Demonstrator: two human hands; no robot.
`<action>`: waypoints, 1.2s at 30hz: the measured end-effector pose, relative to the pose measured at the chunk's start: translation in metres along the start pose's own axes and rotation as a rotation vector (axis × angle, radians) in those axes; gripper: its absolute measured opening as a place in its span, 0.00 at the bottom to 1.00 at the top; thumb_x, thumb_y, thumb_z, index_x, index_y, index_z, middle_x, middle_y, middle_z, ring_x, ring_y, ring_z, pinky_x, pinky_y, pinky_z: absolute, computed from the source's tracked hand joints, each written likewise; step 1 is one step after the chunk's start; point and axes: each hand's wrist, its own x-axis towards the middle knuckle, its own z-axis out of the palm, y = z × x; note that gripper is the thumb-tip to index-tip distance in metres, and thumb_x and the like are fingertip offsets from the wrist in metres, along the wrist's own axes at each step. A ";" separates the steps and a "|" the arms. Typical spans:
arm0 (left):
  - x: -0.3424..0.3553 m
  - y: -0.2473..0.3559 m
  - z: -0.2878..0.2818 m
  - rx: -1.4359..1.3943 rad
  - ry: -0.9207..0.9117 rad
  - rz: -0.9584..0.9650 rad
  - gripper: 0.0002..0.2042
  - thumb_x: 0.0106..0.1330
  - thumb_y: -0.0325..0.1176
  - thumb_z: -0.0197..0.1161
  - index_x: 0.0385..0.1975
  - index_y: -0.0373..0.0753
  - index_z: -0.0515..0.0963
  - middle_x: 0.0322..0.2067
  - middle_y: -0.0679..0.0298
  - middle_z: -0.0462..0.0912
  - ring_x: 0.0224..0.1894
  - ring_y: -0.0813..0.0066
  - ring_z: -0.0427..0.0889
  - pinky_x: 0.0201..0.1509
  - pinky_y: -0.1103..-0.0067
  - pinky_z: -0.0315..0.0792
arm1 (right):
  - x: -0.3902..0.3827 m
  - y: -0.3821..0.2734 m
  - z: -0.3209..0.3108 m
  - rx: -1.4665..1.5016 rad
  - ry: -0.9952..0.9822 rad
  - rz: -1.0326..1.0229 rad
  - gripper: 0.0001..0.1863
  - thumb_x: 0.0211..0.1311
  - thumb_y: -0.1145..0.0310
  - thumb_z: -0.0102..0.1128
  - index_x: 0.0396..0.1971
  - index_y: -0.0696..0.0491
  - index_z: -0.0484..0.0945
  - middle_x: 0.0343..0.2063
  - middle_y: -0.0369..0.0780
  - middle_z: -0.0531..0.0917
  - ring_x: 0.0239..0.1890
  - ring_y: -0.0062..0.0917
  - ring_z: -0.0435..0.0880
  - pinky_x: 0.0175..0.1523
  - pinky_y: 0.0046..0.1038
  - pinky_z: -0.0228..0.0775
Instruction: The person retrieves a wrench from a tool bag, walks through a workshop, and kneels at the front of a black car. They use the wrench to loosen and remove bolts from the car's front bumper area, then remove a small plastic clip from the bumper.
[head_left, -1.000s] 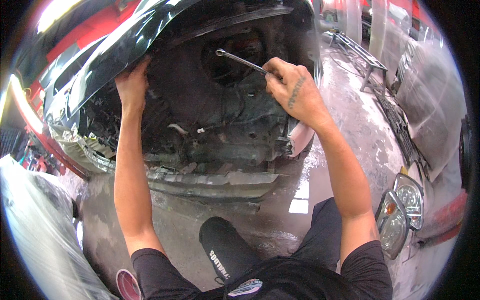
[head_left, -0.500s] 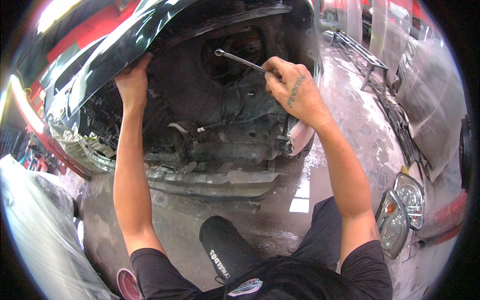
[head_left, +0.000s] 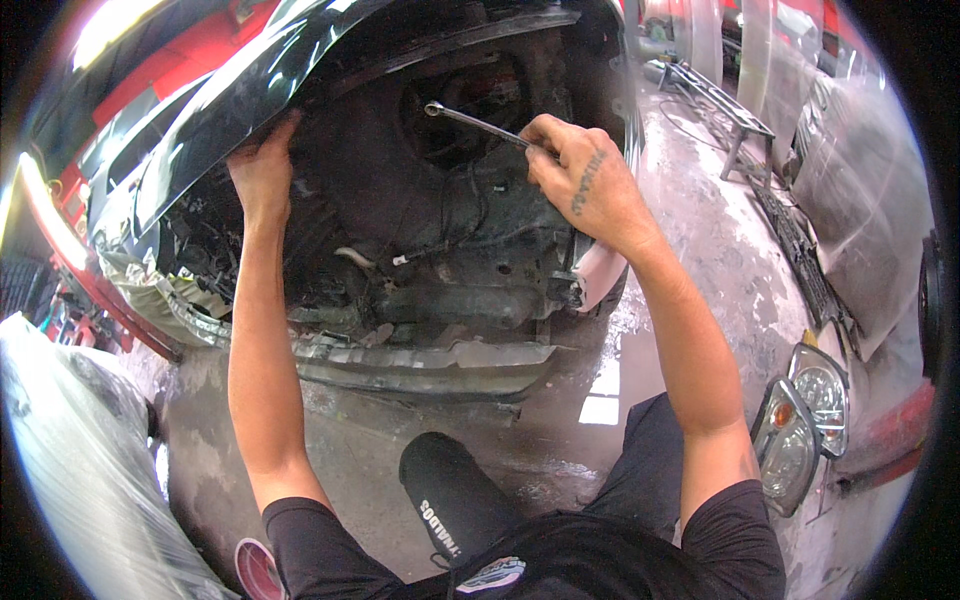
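Note:
I am crouched at the stripped end of a dark car body (head_left: 420,260). My left hand (head_left: 262,170) grips the lower edge of a glossy black panel (head_left: 230,100) at the upper left and holds it up. My right hand (head_left: 575,175) is shut on the handle of a long metal wrench (head_left: 470,118). The wrench's ring end sits on a fitting deep in the dark, grimy cavity at the top middle. Loose wires and a hose (head_left: 430,245) hang inside the cavity below the wrench.
A bent grey bumper beam (head_left: 430,355) runs across the bottom of the opening. Two removed headlights (head_left: 805,420) lie on the wet concrete floor at my right. A plastic-covered shape (head_left: 70,460) stands at the lower left. A metal stand (head_left: 720,110) and covered car parts are at the upper right.

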 end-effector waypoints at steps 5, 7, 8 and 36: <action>0.000 0.000 0.007 0.045 0.038 0.033 0.14 0.64 0.35 0.75 0.46 0.38 0.82 0.25 0.71 0.76 0.22 0.79 0.68 0.27 0.77 0.61 | 0.000 -0.001 -0.001 0.001 -0.016 0.019 0.11 0.68 0.71 0.55 0.41 0.63 0.82 0.27 0.49 0.87 0.31 0.36 0.89 0.43 0.35 0.78; -0.002 0.004 0.004 0.032 0.005 -0.278 0.16 0.64 0.34 0.74 0.49 0.34 0.82 0.36 0.62 0.83 0.35 0.70 0.77 0.44 0.73 0.69 | 0.000 -0.001 -0.001 0.000 -0.022 0.022 0.11 0.68 0.71 0.55 0.41 0.63 0.82 0.27 0.49 0.87 0.31 0.36 0.89 0.43 0.35 0.78; -0.003 0.006 0.003 0.024 -0.026 -0.437 0.17 0.64 0.34 0.74 0.49 0.32 0.82 0.40 0.58 0.85 0.41 0.66 0.79 0.52 0.71 0.70 | 0.001 -0.001 -0.002 -0.005 -0.024 0.020 0.11 0.68 0.71 0.55 0.41 0.63 0.82 0.27 0.49 0.87 0.31 0.36 0.89 0.43 0.36 0.78; -0.142 -0.001 -0.048 -0.479 -0.302 -0.974 0.08 0.77 0.34 0.57 0.44 0.36 0.78 0.29 0.66 0.75 0.23 0.84 0.65 0.22 0.84 0.57 | 0.007 -0.002 -0.008 0.416 -0.155 0.100 0.21 0.75 0.72 0.51 0.63 0.63 0.72 0.35 0.43 0.88 0.37 0.23 0.88 0.45 0.23 0.81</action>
